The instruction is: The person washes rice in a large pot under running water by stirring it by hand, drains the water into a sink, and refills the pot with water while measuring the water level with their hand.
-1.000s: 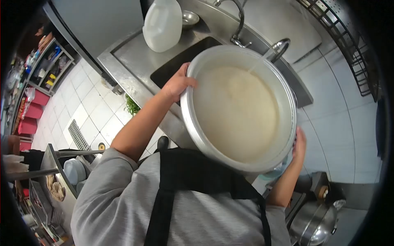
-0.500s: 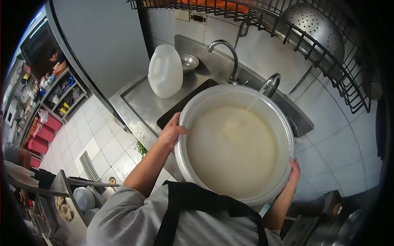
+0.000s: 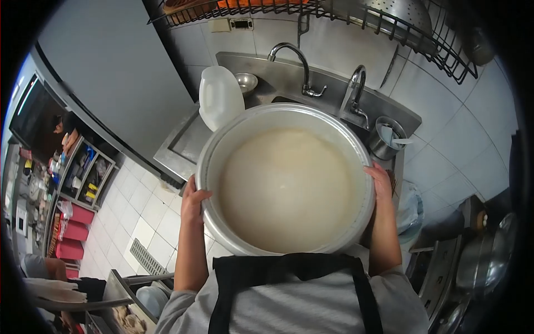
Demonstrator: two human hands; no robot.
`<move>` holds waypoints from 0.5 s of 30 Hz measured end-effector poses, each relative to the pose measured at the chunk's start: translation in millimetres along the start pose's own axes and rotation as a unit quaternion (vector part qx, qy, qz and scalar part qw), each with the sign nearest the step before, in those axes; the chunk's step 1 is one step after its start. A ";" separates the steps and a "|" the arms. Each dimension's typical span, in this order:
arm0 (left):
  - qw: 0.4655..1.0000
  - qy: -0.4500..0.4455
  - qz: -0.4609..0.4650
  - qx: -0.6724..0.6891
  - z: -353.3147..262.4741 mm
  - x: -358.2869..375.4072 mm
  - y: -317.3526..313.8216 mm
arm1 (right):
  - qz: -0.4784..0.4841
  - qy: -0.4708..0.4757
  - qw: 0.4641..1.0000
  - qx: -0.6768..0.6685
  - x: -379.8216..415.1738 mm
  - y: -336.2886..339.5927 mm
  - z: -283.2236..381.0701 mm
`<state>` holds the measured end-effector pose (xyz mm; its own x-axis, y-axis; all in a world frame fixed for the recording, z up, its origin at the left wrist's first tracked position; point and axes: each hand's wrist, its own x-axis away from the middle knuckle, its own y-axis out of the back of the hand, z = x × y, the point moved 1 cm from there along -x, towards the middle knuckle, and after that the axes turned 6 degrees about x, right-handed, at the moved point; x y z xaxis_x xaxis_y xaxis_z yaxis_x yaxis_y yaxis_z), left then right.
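Observation:
A large round metal pot [image 3: 208,220] full of cloudy, pale liquid [image 3: 286,189] is held close in front of the apron. My left hand [image 3: 194,200] grips its left rim, with the thumb over the edge. On the opposite side my right hand [image 3: 380,181] is closed on the right rim. Behind the pot are two curved faucets [image 3: 305,67], [image 3: 357,92] over the steel sink. The right faucet runs no visible water into the pot. A translucent plastic jug [image 3: 219,97] stands behind the pot's left edge.
A small metal bowl [image 3: 246,83] sits behind the jug. Right of the faucets is a metal container [image 3: 384,139] with utensils. A black wire rack [image 3: 334,11] hangs above. Pans [image 3: 484,261] are at the lower right. Two people are at the far left.
The pot has moved left and back toward the body, away from the right faucet, with both hands still on it. The stream of water into it is gone. The utensil container has come into view.

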<state>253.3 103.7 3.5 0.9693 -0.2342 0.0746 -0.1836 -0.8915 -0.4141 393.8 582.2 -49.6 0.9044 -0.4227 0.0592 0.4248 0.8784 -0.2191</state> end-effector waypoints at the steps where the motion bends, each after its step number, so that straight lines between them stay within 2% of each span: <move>1: 1.000 -0.005 -0.012 0.013 -9.4 8.4 2.5 | 0.005 -0.002 1.000 -0.005 -0.5 -17.7 1.9; 5: 0.999 -0.030 -0.035 0.022 -19.9 31.2 35.4 | 0.043 -0.006 0.999 0.000 -5.1 -76.5 6.5; 8: 0.997 -0.048 -0.059 0.009 -28.2 35.2 61.0 | 0.012 0.003 1.000 -0.023 -26.5 -109.7 -1.3; 11: 0.996 -0.049 -0.077 -0.004 -34.3 42.7 78.8 | -0.021 -0.049 0.981 0.184 -59.9 -113.5 0.3; 12: 0.995 -0.050 -0.087 -0.003 -37.2 44.1 78.9 | -0.048 -0.002 0.984 0.173 -93.4 -85.7 -25.7; 13: 0.993 -0.055 -0.102 0.000 -40.7 44.7 79.6 | -0.145 -0.050 0.988 0.011 -93.3 -85.3 -16.9; 14: 0.991 -0.063 -0.121 0.006 -42.1 46.8 83.0 | -0.171 -0.053 0.980 -0.090 -129.0 -42.2 -37.3; 15: 0.989 -0.065 -0.129 -0.006 -40.4 50.1 92.4 | -0.231 -0.096 0.958 -0.141 -167.3 -3.5 -50.1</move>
<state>278.3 -6.0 5.7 0.9968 0.0540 0.0587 0.0725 -0.9199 -0.3855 239.1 638.7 -107.5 0.6252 -0.6788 0.3852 0.7778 0.5014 -0.3790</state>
